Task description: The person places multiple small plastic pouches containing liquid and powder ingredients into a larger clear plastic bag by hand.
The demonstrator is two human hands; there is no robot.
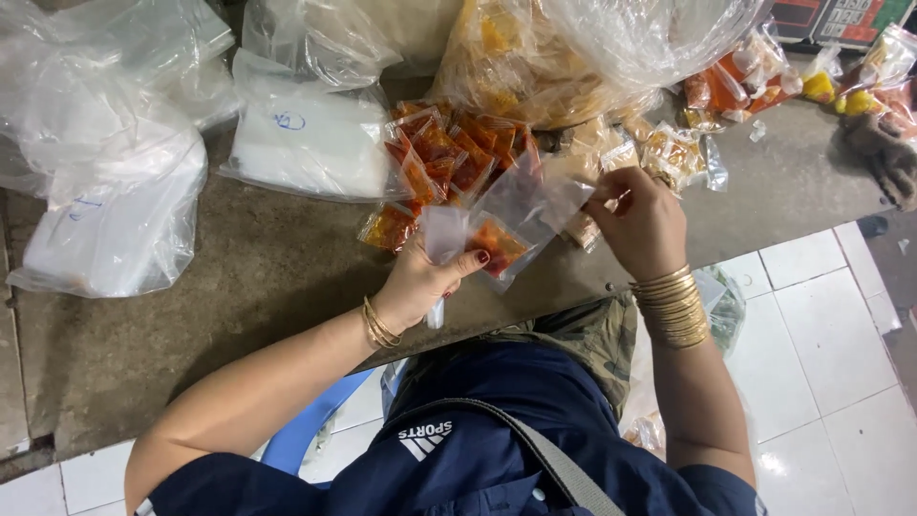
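Head view: at the centre of the frame the left hand (420,277) has its fingers clenched around a small clear plastic bag (521,205), thumb pressed on the front; inside the bag lies one orange-red sauce sachet (497,244). The right hand (642,225), gold bangles at the wrist, pinches the bag's upper edge with its fingers. Just above, a heap of glossy red sachets (444,158) rests on the rough grey table (239,287). At upper left sit crinkled translucent sacks of white packets (306,134), one bearing a blue pen mark. At top centre a large clear sack (535,57) holds yellow packets, and small yellowish packets (659,148) lie right of the heap.
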